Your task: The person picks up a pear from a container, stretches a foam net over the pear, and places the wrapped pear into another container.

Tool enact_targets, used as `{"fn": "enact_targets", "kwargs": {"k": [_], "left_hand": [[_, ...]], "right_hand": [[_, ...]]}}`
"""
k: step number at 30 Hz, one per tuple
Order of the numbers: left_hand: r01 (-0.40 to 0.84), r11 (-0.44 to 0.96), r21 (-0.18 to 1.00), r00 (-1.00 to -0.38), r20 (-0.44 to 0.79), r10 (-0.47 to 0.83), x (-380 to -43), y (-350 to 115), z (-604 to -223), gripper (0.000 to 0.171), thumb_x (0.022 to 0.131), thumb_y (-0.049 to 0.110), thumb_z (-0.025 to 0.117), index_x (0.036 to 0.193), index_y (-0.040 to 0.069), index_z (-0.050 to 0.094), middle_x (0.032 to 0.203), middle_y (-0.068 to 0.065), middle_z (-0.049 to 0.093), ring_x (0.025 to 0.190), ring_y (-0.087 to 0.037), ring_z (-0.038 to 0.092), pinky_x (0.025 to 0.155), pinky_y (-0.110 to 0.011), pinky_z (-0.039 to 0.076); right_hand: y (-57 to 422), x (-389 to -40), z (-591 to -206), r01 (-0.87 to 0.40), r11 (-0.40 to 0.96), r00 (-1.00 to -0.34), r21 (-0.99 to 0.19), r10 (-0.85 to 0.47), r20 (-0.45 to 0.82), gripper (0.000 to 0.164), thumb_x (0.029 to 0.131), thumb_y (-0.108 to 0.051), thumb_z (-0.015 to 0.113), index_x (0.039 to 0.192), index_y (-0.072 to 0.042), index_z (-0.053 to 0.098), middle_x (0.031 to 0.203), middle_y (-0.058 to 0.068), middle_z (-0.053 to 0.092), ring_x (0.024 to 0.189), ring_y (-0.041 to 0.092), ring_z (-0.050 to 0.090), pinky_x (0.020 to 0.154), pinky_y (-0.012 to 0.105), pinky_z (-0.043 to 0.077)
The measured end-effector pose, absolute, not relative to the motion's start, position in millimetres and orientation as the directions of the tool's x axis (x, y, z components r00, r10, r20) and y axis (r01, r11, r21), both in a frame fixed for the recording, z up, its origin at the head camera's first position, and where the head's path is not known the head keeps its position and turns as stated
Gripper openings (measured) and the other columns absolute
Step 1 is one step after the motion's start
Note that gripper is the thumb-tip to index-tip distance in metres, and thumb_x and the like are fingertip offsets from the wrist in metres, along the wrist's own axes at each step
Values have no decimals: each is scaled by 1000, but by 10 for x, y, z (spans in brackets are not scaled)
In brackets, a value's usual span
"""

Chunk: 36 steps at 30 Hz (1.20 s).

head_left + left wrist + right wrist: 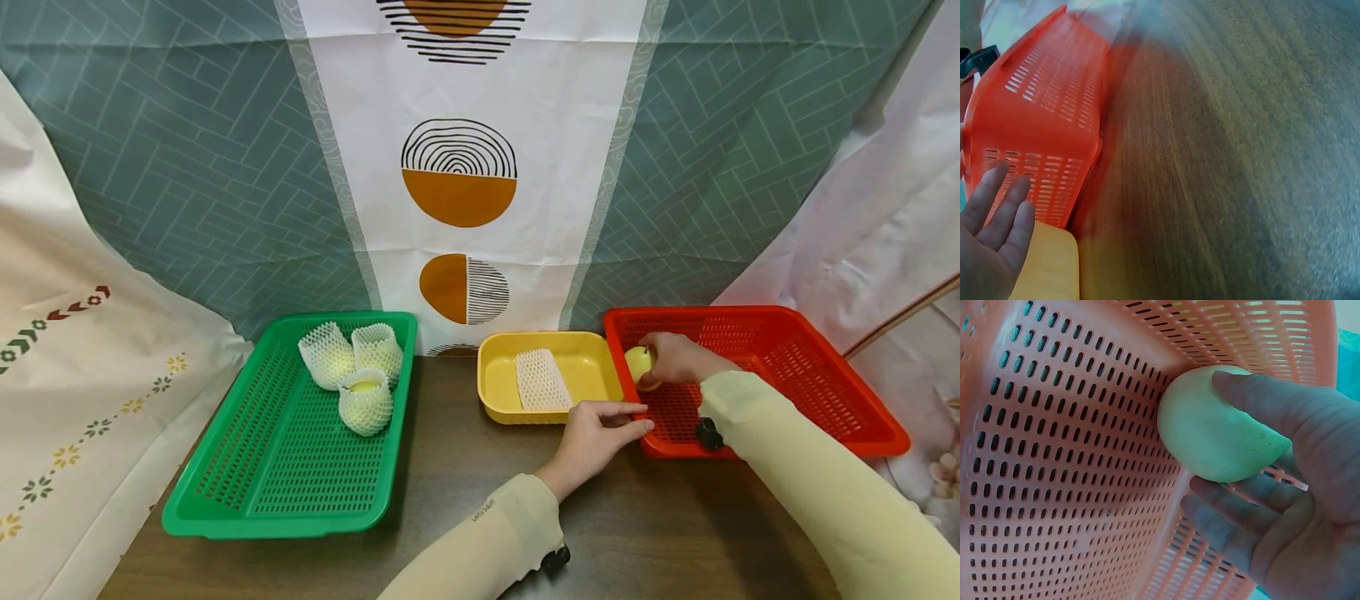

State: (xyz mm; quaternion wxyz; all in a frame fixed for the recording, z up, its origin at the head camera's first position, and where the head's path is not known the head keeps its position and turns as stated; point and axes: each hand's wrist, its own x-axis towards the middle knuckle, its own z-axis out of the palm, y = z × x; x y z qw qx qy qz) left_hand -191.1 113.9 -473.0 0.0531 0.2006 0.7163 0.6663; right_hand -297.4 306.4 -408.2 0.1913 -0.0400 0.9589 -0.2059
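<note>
In the head view, my right hand (pixel 681 358) is inside the red basket (pixel 780 442) at its left end. It grips a yellow-green pear (pixel 640 362), thumb on one side and fingers beneath, as the right wrist view shows the pear (pixel 1210 431) close to the perforated wall. My left hand (pixel 592 437) is at the basket's left rim, thumb and index finger reaching over it. Its other fingers (pixel 1007 219) extend along the outside of the wall in the left wrist view. A white foam net (pixel 542 379) lies flat in the yellow tray (pixel 491 408) beside that hand.
At left stands a green basket (pixel 281 527). Inside it are three pears in foam nets (pixel 366 404), grouped near its far right corner. All the containers sit on a dark wooden table (pixel 450 467), with a patterned cloth (pixel 487 100) hanging behind.
</note>
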Motion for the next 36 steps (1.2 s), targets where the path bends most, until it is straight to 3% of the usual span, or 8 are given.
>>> {"fn": "enact_targets", "kwargs": {"k": [6,13,21,30,36], "left_hand": [[235,17,972,-905,212,368,-1907,1139,-4749,31,79,34,73,106,18,73,96,12,72,83,4,63,71,-16,52],[235,22,972,-913,213,348,-1875,1147,-4708,23,79,32,74,101,25,73,97,8,72,82,4,63,70,-16,52],[221,21,975,-921,201,333,-1779,1121,-4559,23,80,20,74,102,13,74,100,-6,73,82,1,63,70,-15,50],[246,66,967,-918,210,337,-1864,1138,-4721,27,79,36,73,103,23,74,99,9,72,83,4,60,70,-16,50],[257,118,959,-921,206,330,-1892,1131,-4718,24,78,39,74,99,26,75,73,11,66,63,-1,51,52,-16,43]], "right_hand": [[3048,-2944,-4046,-8,924,-930,-383,-147,-337,88,64,-32,85,135,-2,42,119,18,56,92,27,55,83,41,54],[3050,-2880,-3994,-5,915,-931,-404,-152,-332,86,65,-35,84,133,0,44,120,21,56,92,27,57,79,40,55],[3106,-2788,-3921,-52,910,-939,-410,-184,-291,80,68,-36,81,130,3,48,118,22,58,93,28,57,78,39,55],[3238,-2686,-3680,-75,902,-972,-426,-161,-170,84,71,-42,78,133,3,45,125,26,54,103,35,54,81,45,52],[3160,-2589,-3508,-91,880,-986,-465,-145,-82,85,71,-47,77,134,1,44,125,23,55,102,34,55,79,41,53]]}}
